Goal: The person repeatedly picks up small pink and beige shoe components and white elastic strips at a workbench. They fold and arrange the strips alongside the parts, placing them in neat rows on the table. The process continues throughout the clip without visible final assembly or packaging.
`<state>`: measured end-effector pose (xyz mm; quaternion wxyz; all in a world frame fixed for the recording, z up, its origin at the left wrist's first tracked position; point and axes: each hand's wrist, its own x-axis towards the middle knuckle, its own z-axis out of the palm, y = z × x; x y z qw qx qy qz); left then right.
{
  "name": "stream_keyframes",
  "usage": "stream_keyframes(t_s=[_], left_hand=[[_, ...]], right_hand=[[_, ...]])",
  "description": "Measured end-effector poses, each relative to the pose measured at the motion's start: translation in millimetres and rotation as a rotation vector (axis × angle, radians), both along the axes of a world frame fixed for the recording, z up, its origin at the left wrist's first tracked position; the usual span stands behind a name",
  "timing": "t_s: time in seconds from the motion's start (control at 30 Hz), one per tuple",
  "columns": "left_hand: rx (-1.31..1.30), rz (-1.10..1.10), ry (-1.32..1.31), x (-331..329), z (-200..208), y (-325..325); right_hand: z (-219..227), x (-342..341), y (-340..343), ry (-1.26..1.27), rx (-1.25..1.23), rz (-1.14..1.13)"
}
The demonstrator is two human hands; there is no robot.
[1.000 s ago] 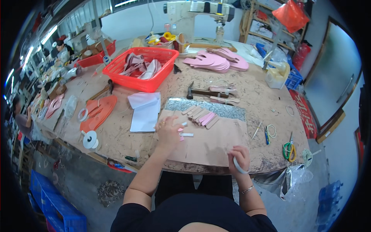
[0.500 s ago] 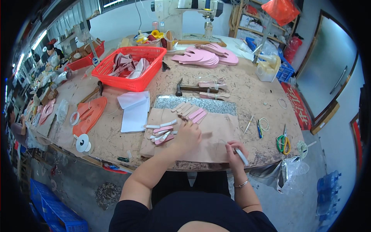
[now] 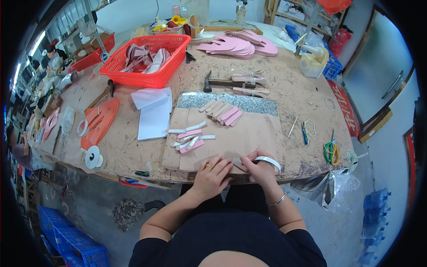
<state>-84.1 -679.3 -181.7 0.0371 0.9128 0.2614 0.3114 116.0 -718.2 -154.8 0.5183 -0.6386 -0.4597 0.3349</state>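
Observation:
My left hand (image 3: pixel 212 177) rests at the front edge of the brown work board (image 3: pixel 249 133), fingers stretched out and lying on it. Just right of its fingertips my right hand (image 3: pixel 261 170) is closed on a narrow white strip (image 3: pixel 272 162), which loops out behind the fingers. A pale flat end shows between the two hands; whether it belongs to the strip is hard to tell. Farther left on the board lies a loose pile of small pink and white strap pieces (image 3: pixel 191 149). Behind it, beige and pink tabs (image 3: pixel 222 112) lie side by side.
A speckled stone slab (image 3: pixel 231 102) lies beyond the board, with a hammer (image 3: pixel 227 83) behind it. At left are white paper sheets (image 3: pixel 153 120), a red basket (image 3: pixel 155 80) and a white spool (image 3: pixel 94 157). Scissors (image 3: pixel 332 151) and a pen-like tool (image 3: pixel 305 133) lie at right.
My left hand has left the tabs and come down to the board's front edge. My right hand has moved left with the white strip, close to the left. The view has shifted slightly.

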Motion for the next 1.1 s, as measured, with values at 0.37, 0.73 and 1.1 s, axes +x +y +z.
stream_keyframes(t_s=[0.37,0.73,1.1], left_hand=[[-0.181,0.056,-0.154,12,7,30],[-0.436,0.037,-0.292,21,3,14],[0.021,0.067,-0.19,4,-12,-2]], right_hand=[[-7,5,5,-0.145,-0.077,-0.062],[5,1,-5,-0.074,0.003,-0.056],[-2,4,6,-0.18,-0.086,0.072]])
